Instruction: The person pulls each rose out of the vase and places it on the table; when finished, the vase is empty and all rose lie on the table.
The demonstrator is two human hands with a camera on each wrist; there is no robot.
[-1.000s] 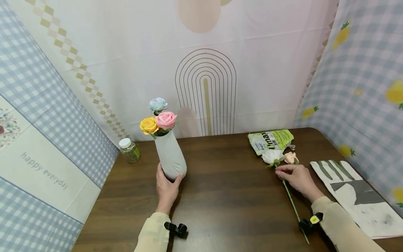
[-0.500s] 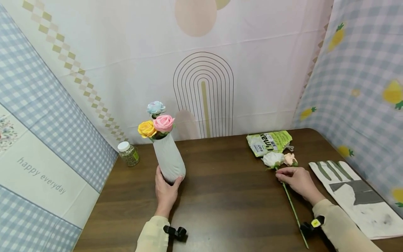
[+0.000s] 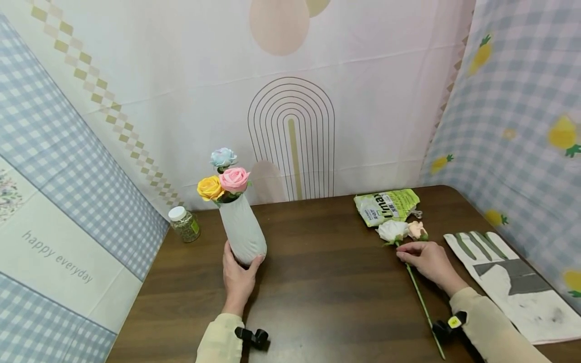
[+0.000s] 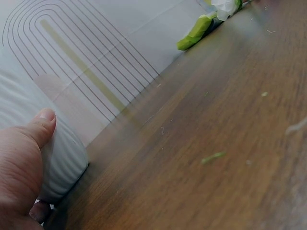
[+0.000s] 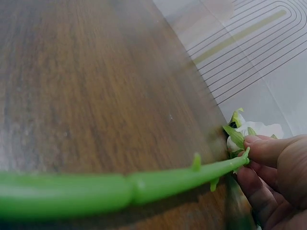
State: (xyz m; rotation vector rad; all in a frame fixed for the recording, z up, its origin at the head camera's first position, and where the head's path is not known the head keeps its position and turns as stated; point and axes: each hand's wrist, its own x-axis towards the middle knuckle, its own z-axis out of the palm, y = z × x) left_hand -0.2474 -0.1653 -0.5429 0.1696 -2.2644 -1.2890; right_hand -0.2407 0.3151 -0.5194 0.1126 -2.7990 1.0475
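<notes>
My left hand [image 3: 238, 282] grips the lower part of a white ribbed vase [image 3: 242, 229], thumb on its right side. From its mouth rise a yellow rose [image 3: 210, 188], a pink rose [image 3: 234, 179] and a pale blue rose [image 3: 223, 157]. On the right, my right hand [image 3: 431, 262] pinches a white rose [image 3: 392, 230] by its stem just below the bloom. The long green stem [image 5: 168, 184], with small thorns, runs back toward me under the wrist. Close beside that bloom lies a peach rose [image 3: 417, 230], its stem mostly hidden by my hand.
A white-capped jar [image 3: 184, 225] stands at the table's back left. Behind the white rose lies a green-and-white packet [image 3: 386, 206]. A flat white, grey and green piece [image 3: 513, 287] covers the right edge of the brown table [image 3: 317, 302]. Printed cloths hang around the back and sides.
The head view has shifted slightly, so everything sits a little lower and further left. Both hands keep the same hold on the vase and the white rose.
</notes>
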